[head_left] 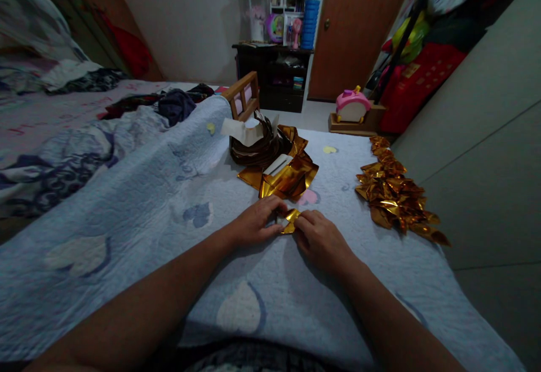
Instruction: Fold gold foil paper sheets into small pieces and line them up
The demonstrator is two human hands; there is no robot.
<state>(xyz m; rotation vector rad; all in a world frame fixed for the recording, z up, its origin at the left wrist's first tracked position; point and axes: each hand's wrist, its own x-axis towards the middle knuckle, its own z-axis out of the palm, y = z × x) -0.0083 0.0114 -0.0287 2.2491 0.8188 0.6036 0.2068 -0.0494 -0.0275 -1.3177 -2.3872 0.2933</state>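
Observation:
A small piece of gold foil paper (291, 222), partly folded and with a pale patch at its left, lies between my hands on the bed cover. My left hand (257, 221) grips its left edge, thumb and fingers closed around it. At the right edge, my right hand (318, 234) pinches the paper with its fingers bent. Just beyond my hands rest loose gold foil sheets (296, 176) with a white strip among them. Part of the held paper is hidden under my fingers.
A dark brown stack of papers (257, 149) with white sheets on top stands behind the foil. Folded gold foil pieces (391, 194) are heaped along the right edge of the light blue quilt (152, 214). A wardrobe (486, 152) borders the right side.

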